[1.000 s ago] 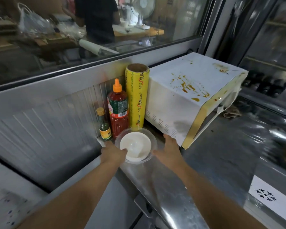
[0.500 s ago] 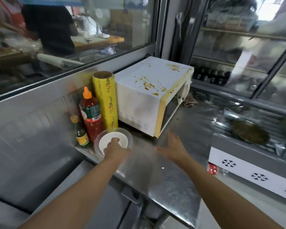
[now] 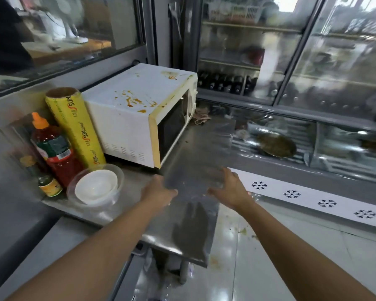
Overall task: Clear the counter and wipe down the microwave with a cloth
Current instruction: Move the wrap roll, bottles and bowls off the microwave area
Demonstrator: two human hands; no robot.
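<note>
A white microwave [image 3: 137, 109] with orange sauce stains on its top stands on the steel counter [image 3: 189, 213], its door slightly ajar. A crumpled cloth [image 3: 201, 117] lies on the counter behind the microwave's right side. At the counter's left end a white bowl [image 3: 96, 187] sits inside a clear bowl. My left hand [image 3: 159, 193] hovers over the counter to the right of the bowls and holds nothing. My right hand [image 3: 229, 189] is spread over the counter's right edge, fingers relaxed and empty.
A yellow cling-wrap roll [image 3: 76, 127], a red sauce bottle [image 3: 54, 151] and a small green bottle [image 3: 46, 181] stand against the back panel on the left. A greasy pan [image 3: 276, 145] sits under glass at right. Glass-door cabinets rise behind. The floor below is tiled.
My left hand has let go of the bowls and moved right. My right hand has come off the microwave's corner and moved right over the counter. The view has swung right.
</note>
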